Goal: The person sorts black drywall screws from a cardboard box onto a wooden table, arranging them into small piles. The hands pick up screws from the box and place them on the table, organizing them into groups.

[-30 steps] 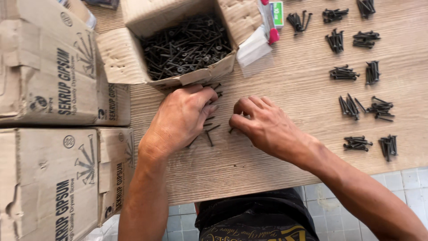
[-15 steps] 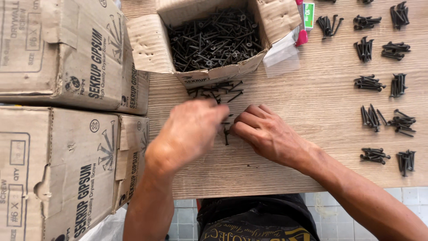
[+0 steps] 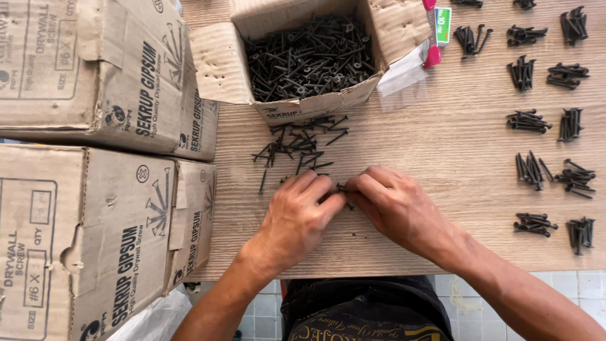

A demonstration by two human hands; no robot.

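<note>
Wooden desk (image 3: pixel 442 158): my left hand (image 3: pixel 297 218) and right hand (image 3: pixel 398 208) meet fingertip to fingertip, pinching a small bundle of black screws (image 3: pixel 341 188) (long axis crosswise); loose screws (image 3: pixel 297 146) lie just beyond, nearer the left.

Both hands (image 3: pixel 344 205) on black screws (image 3: pixel 343 189)

bare table (image 3: pixel 442 145) right of hands, 2 closed cartons (image 3: pixel 95 189) blocking left

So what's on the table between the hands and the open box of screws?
In the head view, a loose scatter of black screws lies on the wooden table, between the hands and the open box.
</note>
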